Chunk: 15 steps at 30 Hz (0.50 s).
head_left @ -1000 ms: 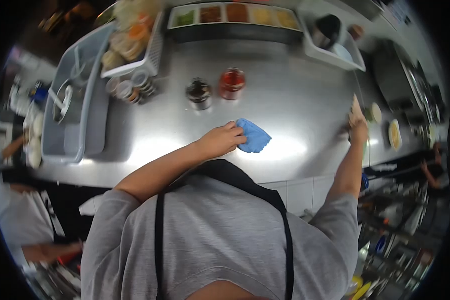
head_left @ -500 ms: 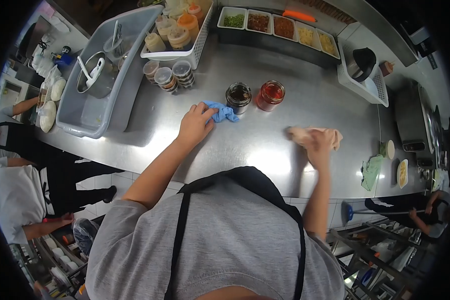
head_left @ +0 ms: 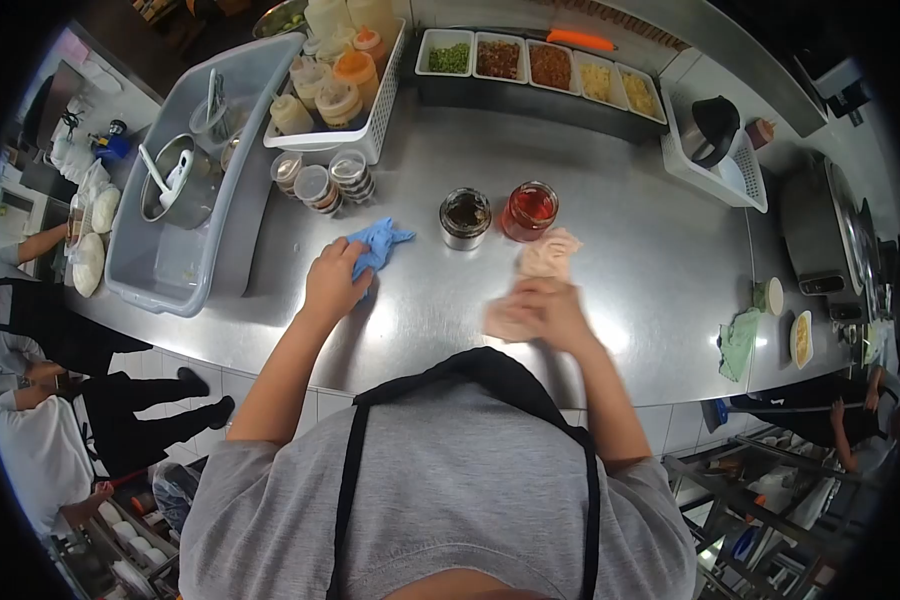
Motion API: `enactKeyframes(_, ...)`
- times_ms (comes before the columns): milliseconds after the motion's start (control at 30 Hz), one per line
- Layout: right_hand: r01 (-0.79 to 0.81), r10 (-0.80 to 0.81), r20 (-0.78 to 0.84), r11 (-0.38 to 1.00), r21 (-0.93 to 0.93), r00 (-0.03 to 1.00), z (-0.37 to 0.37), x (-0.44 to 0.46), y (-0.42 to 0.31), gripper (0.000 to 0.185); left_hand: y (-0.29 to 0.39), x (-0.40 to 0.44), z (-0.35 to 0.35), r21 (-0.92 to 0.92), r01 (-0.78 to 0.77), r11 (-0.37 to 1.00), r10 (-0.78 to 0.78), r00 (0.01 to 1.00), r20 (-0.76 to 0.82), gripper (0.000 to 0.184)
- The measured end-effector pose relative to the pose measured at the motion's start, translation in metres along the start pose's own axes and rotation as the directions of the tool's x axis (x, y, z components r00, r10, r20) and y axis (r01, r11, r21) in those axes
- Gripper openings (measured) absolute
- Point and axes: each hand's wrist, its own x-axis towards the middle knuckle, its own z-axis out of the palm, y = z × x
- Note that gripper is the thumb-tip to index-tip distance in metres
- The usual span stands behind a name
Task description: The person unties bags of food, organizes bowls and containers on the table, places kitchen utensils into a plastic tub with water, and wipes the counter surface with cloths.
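Note:
My left hand (head_left: 332,285) rests on the steel counter, its fingers closed on a crumpled blue cloth (head_left: 382,240). A pale pink cloth (head_left: 552,253) is bunched under my right hand (head_left: 555,312), which grips it against the counter; part of the cloth is blurred. Just beyond the hands stand two open glass jars: a dark-filled jar (head_left: 465,220) and a red-filled jar (head_left: 529,212). The far end of the pink cloth lies close to the red one; whether they touch I cannot tell.
Left are a grey tub (head_left: 185,290) with a metal pot, a white basket (head_left: 375,148) of squeeze bottles and lidded cups (head_left: 318,188). Food trays (head_left: 525,78) line the back. A green cloth (head_left: 738,343) lies right. Other people stand at both sides.
My left hand has drawn the blue cloth left and nearer, away from the jars. My right hand has swept the pink cloth leftward to in front of the red jar.

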Motion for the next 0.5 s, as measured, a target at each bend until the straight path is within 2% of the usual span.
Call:
enactKeyframes(33,-0.029,0.026,-0.028,0.994,-0.107,0.999,-0.021,-0.005,0.019,0.021,0.005,-0.001,-0.007,0.0,-0.001,1.0,0.001,1.0,0.0,0.029)
enactKeyframes(100,-0.177,0.188,0.077,0.975,-0.138,0.979,-0.072,-0.01,0.044,0.023,0.02,0.0,-0.026,0.048,-0.116,0.992,0.115,0.993,0.01,0.033)
enactKeyframes(133,-0.412,0.453,0.299,0.891,-0.191,0.84,-0.105,0.003,0.046,0.022,0.015,0.005,-0.019,-0.054,-0.164,0.985,0.164,0.986,-0.008,0.048)
enactKeyframes(167,-0.442,0.485,0.245,0.871,-0.213,0.839,-0.126,0.012,0.065,0.02,0.02,0.01,-0.018,-0.055,-0.163,0.985,0.162,0.987,-0.011,0.048)
enactKeyframes(200,-0.471,0.515,0.189,0.851,-0.233,0.836,-0.143,0.027,0.08,0.018,0.034,0.018,-0.016,-0.317,-0.061,0.947,0.083,0.995,0.056,0.055)
enactKeyframes(233,-0.411,0.425,-0.005,0.872,-0.267,0.905,-0.158,0.05,0.081,0.015,0.045,0.025,-0.013,-0.548,0.058,0.834,0.023,0.99,0.141,0.063)
enactKeyframes(267,-0.353,0.305,-0.193,0.882,-0.313,0.933,-0.172,0.075,0.083,0.014,0.05,0.032,-0.005,-0.55,0.058,0.833,0.02,0.991,0.135,0.063)
enactKeyframes(300,-0.256,0.112,-0.331,0.865,-0.431,0.937,-0.179,0.104,0.098,0.016,0.05,0.04,0.009,-0.679,0.143,0.72,0.01,0.976,0.216,0.067)
enactKeyframes(333,-0.177,-0.099,-0.432,0.814,-0.553,0.897,-0.186,0.131,0.112,0.02,0.051,0.047,0.022,-0.779,0.232,0.582,0.016,0.955,0.296,0.071)
enactKeyframes(400,-0.26,-0.257,-0.479,0.585,-0.768,0.839,-0.19,0.181,0.101,0.026,0.056,0.055,0.043,-0.816,0.244,0.525,0.01,0.956,0.292,0.069)
enactKeyframes(433,-0.255,-0.266,-0.476,0.581,-0.773,0.838,-0.193,0.205,0.107,0.026,0.057,0.058,0.049,-0.847,0.256,0.466,0.007,0.956,0.293,0.067)
enactKeyframes(500,-0.238,-0.338,-0.406,0.442,-0.865,0.849,-0.193,0.252,0.124,0.027,0.057,0.06,0.053,-0.84,0.248,0.483,0.002,0.959,0.284,0.064)
